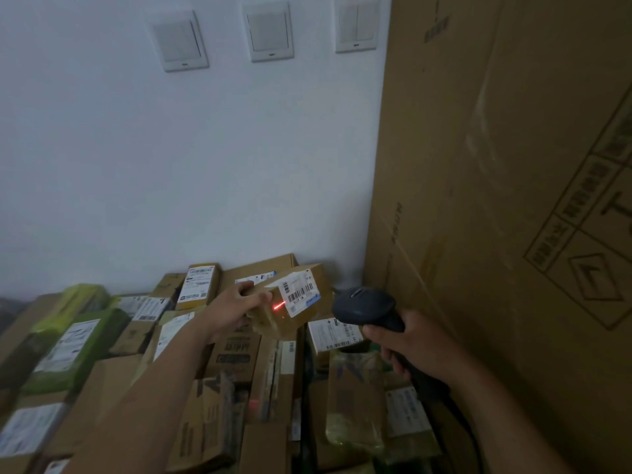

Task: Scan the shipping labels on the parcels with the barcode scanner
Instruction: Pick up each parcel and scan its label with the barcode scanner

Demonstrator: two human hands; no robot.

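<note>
My left hand (236,307) grips a small brown cardboard parcel (290,302) lifted above the pile, its white shipping label (301,292) with a barcode turned toward me. A short red laser line (278,306) falls on the box just left of the label. My right hand (410,343) grips the handle of a dark barcode scanner (366,304), whose head points at the parcel from the right, a short gap away.
Many labelled parcels cover the surface below, among them cardboard boxes (236,350) and green plastic mailers (75,340). A tall cardboard carton (513,165) stands close on the right. Behind is a white wall with three switch plates (270,32).
</note>
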